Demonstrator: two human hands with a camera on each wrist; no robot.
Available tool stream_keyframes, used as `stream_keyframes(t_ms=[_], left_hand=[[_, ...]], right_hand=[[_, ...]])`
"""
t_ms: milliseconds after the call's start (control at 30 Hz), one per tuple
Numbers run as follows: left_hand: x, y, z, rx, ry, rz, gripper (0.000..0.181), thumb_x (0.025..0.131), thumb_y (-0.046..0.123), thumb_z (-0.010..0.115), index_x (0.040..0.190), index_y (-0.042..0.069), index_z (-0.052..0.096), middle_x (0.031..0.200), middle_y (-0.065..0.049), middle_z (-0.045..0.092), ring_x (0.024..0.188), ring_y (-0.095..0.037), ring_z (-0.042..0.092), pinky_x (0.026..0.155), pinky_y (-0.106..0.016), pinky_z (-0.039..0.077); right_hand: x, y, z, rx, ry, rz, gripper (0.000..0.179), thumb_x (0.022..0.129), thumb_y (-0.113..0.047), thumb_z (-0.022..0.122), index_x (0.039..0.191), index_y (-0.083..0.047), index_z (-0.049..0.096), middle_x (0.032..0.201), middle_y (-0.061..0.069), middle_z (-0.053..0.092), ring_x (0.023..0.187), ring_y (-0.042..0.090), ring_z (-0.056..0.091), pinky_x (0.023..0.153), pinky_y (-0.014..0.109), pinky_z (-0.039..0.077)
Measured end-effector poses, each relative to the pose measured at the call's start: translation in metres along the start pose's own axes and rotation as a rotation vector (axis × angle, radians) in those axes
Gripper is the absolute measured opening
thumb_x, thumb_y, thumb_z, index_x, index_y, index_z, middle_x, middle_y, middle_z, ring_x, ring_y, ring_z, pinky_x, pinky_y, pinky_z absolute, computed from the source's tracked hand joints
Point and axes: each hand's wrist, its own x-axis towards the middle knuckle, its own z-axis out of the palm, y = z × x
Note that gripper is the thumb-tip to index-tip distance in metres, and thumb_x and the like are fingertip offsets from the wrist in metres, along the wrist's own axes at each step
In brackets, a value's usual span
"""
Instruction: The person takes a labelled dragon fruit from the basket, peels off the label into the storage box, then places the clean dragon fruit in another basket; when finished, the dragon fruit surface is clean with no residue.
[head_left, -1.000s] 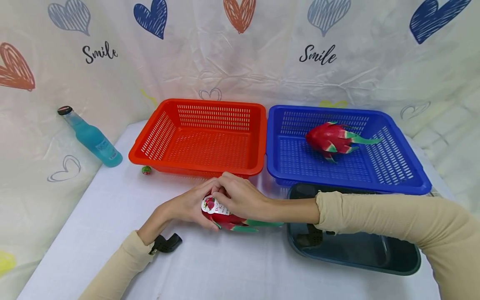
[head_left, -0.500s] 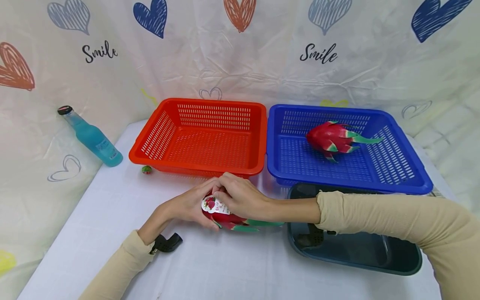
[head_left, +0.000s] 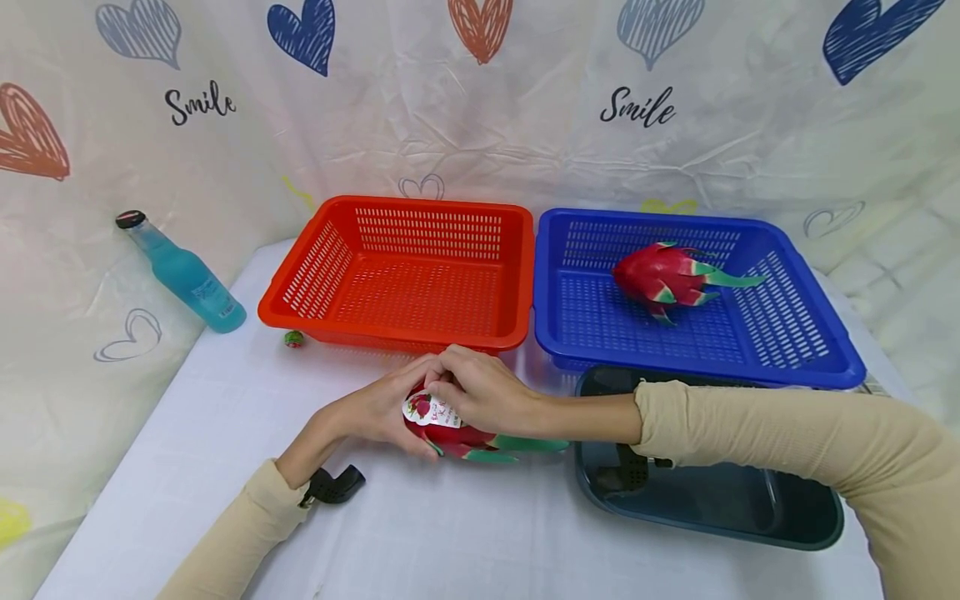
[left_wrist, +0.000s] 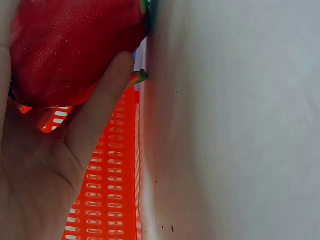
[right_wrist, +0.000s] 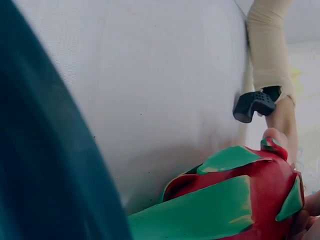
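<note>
A red dragon fruit (head_left: 450, 440) with green-tipped scales lies in front of the red basket. Its rounded end sits in my left hand (head_left: 378, 408), thumb on the near side and fingers at the far side. A white label (head_left: 431, 411) with a fruit picture is on its top. Bent over the fruit, my right hand (head_left: 483, 392) pinches at the label's upper edge with thumb and index finger. The left wrist view has the fruit's smooth red skin (left_wrist: 75, 50) against my palm. Green scales (right_wrist: 200, 212) point toward the right wrist camera.
Behind my hands stands a red basket (head_left: 393, 338). Beside it, a blue basket (head_left: 585, 333) holds another dragon fruit (head_left: 652, 279). My right forearm crosses a dark tray (head_left: 720, 508). A blue bottle (head_left: 191, 279) and a small green ball-shaped item (head_left: 293, 339) are at left.
</note>
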Motion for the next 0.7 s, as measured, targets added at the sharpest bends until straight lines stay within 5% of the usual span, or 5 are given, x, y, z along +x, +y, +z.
stream_keyframes(t_ms=[700], left_hand=[[0.0002, 0.0008, -0.0003, 0.026, 0.005, 0.002, 0.074, 0.068, 0.042, 0.087, 0.125, 0.021, 0.044, 0.123, 0.005, 0.050, 0.113, -0.012, 0.048, 0.092, -0.026, 0.051]], right_hand=[[-0.0007, -0.0016, 0.0004, -0.029, -0.050, 0.001, 0.004, 0.096, -0.016, 0.058, 0.095, -0.013, 0.057, 0.089, -0.001, 0.061, 0.081, 0.008, 0.054, 0.067, 0.014, 0.044]])
